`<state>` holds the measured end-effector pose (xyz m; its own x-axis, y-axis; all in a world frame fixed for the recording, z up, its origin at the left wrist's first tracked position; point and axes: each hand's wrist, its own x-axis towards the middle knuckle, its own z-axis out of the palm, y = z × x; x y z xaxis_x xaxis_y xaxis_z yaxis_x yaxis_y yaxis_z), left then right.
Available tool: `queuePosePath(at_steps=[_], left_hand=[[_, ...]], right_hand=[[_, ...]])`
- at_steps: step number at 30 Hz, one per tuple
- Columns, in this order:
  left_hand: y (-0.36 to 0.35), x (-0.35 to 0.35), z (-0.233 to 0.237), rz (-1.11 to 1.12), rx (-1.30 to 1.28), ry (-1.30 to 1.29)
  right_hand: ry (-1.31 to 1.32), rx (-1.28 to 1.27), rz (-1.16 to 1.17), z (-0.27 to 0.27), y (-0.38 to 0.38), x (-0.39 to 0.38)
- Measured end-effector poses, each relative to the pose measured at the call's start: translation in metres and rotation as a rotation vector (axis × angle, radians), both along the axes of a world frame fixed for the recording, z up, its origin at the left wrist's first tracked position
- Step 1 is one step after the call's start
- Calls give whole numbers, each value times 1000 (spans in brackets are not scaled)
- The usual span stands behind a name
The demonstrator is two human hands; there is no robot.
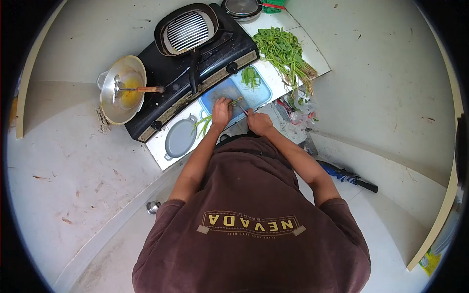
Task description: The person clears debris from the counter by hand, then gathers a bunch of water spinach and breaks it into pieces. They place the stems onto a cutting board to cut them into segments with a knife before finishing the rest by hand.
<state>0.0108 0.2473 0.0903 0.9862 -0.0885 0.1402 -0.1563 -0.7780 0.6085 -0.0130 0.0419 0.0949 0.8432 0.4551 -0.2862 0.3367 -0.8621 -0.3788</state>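
On the blue cutting board (228,89), my left hand (223,112) is closed around a few green stems (203,125), whose ends stick out on both sides of it. My right hand (260,122) is closed on a small knife (245,111) at the board's near edge. Only a short bit of the knife shows, close to the stems. Cut greens (251,77) lie in the board's light blue far-right section. A large bunch of leafy greens (280,49) with roots lies on the white counter beyond the board.
A black gas stove (166,71) bears a grill pan (187,29) with its handle toward the board, and a wok (122,90) with a ladle at left. A grey oval plate (181,138) lies left of the board. Plastic bags (302,110) are at right.
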Motion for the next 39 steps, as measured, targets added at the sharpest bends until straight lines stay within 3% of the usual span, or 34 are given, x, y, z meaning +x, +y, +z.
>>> queuePosePath(at_steps=[16, 39], left_hand=[[-4, -3, 1, 41, 1, -1], [0, -2, -5, 39, -9, 17]], right_hand=[[113, -49, -18, 9, -19, -12], [41, 1, -28, 14, -1, -5]])
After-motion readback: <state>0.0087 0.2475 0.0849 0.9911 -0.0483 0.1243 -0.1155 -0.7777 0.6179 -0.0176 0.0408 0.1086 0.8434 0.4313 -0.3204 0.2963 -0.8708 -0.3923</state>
